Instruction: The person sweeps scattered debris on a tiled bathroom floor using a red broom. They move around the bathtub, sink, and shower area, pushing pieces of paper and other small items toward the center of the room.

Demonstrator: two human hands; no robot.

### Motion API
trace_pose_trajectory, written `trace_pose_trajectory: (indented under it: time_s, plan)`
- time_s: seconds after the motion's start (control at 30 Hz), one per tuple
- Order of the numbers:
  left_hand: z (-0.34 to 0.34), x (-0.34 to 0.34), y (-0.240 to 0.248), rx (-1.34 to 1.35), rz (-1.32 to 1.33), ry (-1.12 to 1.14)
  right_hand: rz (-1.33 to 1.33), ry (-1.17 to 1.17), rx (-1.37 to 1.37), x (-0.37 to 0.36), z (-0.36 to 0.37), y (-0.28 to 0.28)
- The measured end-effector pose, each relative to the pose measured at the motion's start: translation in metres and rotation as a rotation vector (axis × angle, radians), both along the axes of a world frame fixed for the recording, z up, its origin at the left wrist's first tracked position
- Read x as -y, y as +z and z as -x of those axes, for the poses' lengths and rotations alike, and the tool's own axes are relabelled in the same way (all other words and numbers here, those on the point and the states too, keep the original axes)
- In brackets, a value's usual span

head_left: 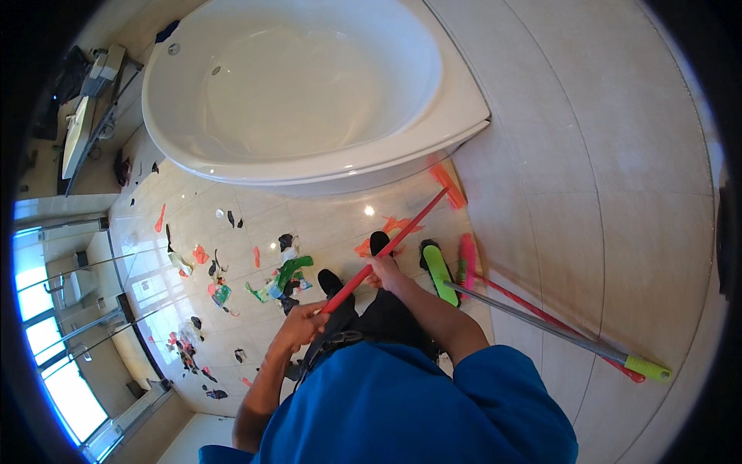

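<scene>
Both my hands are closed around the red handle of a broom (423, 209). My left hand (303, 325) grips it near its lower end in the picture, and my right hand (389, 274) holds it further along. The handle runs slantwise up to the right, where the orange-red bristle head (450, 187) rests in the corner between the bathtub (348, 167) and the wall. An orange plastic scrap (400, 226) lies just left of the head, by my right shoe (379, 243). Green plastic scraps (292, 271) lie in a heap near my left shoe (329, 281).
Against the right wall (618, 255) lean a green-and-black cleaning head (439, 272) with a grey pole (533, 319), and a pink broom (467, 259) with a red handle. Scattered plastic litter (189, 340) covers the tiled floor at left. A washbasin (78, 139) stands far left.
</scene>
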State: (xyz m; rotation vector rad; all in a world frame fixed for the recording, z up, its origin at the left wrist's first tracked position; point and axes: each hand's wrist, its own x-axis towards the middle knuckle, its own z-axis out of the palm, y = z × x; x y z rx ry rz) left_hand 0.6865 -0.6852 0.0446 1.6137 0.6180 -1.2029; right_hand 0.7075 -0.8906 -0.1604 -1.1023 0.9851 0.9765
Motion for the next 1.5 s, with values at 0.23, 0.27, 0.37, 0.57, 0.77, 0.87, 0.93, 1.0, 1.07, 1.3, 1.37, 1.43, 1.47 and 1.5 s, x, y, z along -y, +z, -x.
trace_pose_trajectory:
  time_s: [0.23,0.27,0.37,0.57,0.77,0.87,0.93,1.0,1.07,1.3,1.37,1.43,1.47,1.5]
  plan:
    - [0.031,-0.017,0.039,-0.087,-0.078,0.145,-0.256,0.137,-0.107,-0.023,0.02,0.018]
    - [0.03,-0.013,0.04,-0.083,-0.063,0.158,-0.237,0.14,-0.111,-0.02,0.018,0.021]
    - [0.027,0.004,0.028,-0.09,-0.03,0.165,-0.163,0.129,-0.126,-0.002,0.013,0.013]
    - [0.026,0.041,0.01,-0.017,0.043,0.143,-0.062,0.187,-0.056,0.043,-0.002,0.01]
    - [0.082,0.018,0.011,0.056,0.034,0.206,0.069,0.311,-0.119,0.009,0.031,-0.006]
    - [0.132,-0.009,0.012,0.028,0.024,0.291,0.056,0.402,-0.134,-0.025,0.066,-0.005]
    - [0.176,-0.029,0.006,-0.01,-0.05,0.352,0.008,0.464,-0.138,-0.049,0.091,-0.001]
    - [0.209,-0.042,0.008,-0.017,-0.078,0.449,-0.034,0.501,-0.119,-0.073,0.115,-0.001]
    - [0.247,-0.057,0.001,0.028,-0.03,0.524,-0.031,0.544,-0.071,-0.098,0.135,0.008]
    - [0.296,-0.048,0.018,0.069,0.067,0.693,0.028,0.609,0.067,-0.131,0.164,0.028]
    - [0.299,-0.039,0.009,0.088,0.132,0.731,0.016,0.655,0.069,-0.128,0.158,0.029]
    - [0.294,-0.028,0.005,0.107,0.185,0.785,0.05,0.684,0.071,-0.122,0.149,0.037]
    - [0.286,-0.024,0.011,0.101,0.203,0.799,0.068,0.683,0.066,-0.118,0.145,0.045]
    - [0.278,-0.022,0.018,0.066,0.206,0.808,0.066,0.703,0.076,-0.112,0.141,0.04]
